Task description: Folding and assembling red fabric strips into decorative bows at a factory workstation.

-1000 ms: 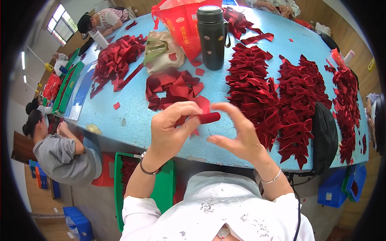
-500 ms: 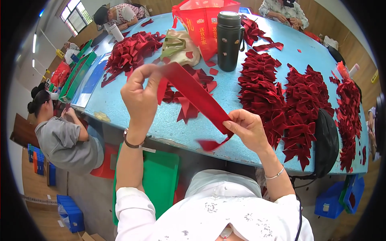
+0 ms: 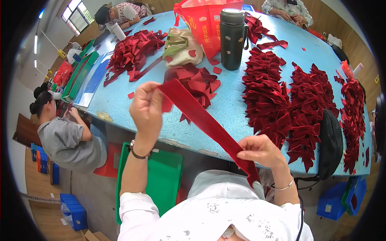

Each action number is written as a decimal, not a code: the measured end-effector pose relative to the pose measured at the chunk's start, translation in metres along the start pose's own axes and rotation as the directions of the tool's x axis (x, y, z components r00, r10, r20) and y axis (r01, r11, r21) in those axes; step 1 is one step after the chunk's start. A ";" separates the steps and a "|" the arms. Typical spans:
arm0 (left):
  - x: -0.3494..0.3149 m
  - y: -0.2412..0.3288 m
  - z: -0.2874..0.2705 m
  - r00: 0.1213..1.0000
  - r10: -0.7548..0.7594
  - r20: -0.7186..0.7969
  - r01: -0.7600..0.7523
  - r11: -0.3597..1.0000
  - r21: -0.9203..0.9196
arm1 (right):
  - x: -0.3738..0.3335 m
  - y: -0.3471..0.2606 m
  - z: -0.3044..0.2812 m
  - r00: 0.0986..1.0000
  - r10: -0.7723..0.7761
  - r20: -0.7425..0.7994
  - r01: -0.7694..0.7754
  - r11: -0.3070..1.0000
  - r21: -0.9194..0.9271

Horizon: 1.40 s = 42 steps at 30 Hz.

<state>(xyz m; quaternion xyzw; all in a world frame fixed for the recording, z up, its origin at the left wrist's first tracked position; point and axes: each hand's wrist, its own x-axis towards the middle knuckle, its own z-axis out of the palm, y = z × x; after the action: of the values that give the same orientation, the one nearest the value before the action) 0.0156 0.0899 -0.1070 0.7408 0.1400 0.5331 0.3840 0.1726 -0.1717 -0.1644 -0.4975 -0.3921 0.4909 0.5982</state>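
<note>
"While the L hand [image 3: 145, 108] pinches that red ribbon's [image 3: 203, 122] upper part, what's the R hand [image 3: 263, 150] doing?"

"Fingers [image 3: 246, 155] pinched on it too, nr its low end; ribbon slants across the worktop's [image 3: 230, 109] front edge."

"Nearby?"

"1 loose ribbon pile [image 3: 201, 80] beyond, bow rows [image 3: 265, 100] to the R, dark bottle [image 3: 232, 44] farther back."
</note>
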 end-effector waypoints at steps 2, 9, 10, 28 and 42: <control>-0.013 0.004 0.008 0.997 -0.044 0.061 0.046 0.999 -0.025 | -0.001 -0.004 -0.002 0.993 -0.023 0.117 0.062 0.938 -0.342; -0.054 0.036 0.053 0.934 -0.114 0.339 0.220 0.930 -0.293 | 0.028 -0.013 0.026 0.894 -0.398 -0.208 0.370 0.915 -0.160; -0.058 0.039 0.057 0.934 -0.043 0.354 0.136 0.960 -0.244 | 0.030 -0.019 0.029 0.890 -0.405 -0.208 0.389 0.914 -0.112; -0.045 0.039 0.063 0.581 -0.128 0.804 0.757 0.449 -0.475 | 0.007 -0.028 0.003 1.000 0.018 0.001 -0.018 0.969 0.245; -0.057 0.043 0.063 0.336 -0.327 0.883 0.920 0.316 -0.233 | 0.007 -0.015 0.021 0.853 -0.433 -0.291 0.354 0.890 -0.287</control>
<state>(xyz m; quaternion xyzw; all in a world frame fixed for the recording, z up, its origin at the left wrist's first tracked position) 0.0415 -0.0004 -0.1236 0.5220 0.0683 -0.0100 0.8501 0.1567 -0.1604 -0.1461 -0.5486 -0.4267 0.2146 0.6862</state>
